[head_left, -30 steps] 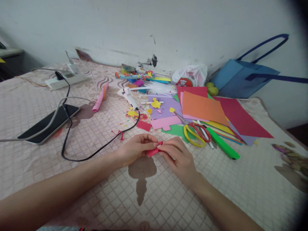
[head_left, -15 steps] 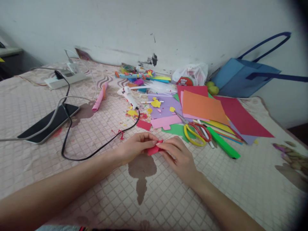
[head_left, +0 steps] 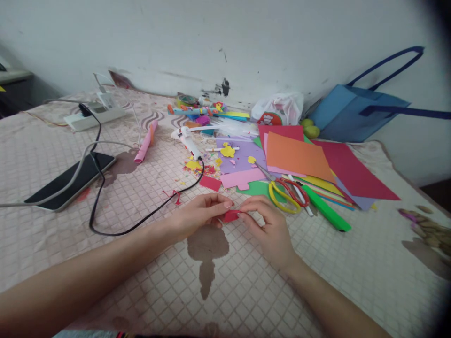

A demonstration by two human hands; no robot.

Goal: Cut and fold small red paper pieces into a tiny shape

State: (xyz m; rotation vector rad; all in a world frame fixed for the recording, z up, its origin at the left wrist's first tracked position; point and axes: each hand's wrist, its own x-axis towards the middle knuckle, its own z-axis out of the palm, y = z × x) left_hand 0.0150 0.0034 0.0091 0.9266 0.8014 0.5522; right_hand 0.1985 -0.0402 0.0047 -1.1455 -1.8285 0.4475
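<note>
A small piece of red craft paper (head_left: 231, 216) is held just above the cloth between both hands. My left hand (head_left: 200, 211) closes on its left end, with the thumb stretched along the top. On the other side, my right hand (head_left: 268, 226) pinches the right end between thumb and fingers. The paper looks bent or folded, and part of it is hidden by the fingers. Beyond the hands lie a flat red paper piece (head_left: 210, 183) and a pink cut strip (head_left: 242, 178). Scissors with yellow and red handles (head_left: 287, 199) rest to the right.
A white glue gun (head_left: 189, 143) lies beyond the hands, its black cord (head_left: 141, 224) looping left. A green cutter (head_left: 327, 209) and coloured sheets (head_left: 299, 155) are at right. A tablet-like black device (head_left: 75, 180) and power strip (head_left: 95, 118) are left; a blue bag (head_left: 355, 112) stands back right.
The red paper has turned and now shows less of its face. My left thumb has lifted off its top, and my right hand's grip has shifted slightly to the right.
</note>
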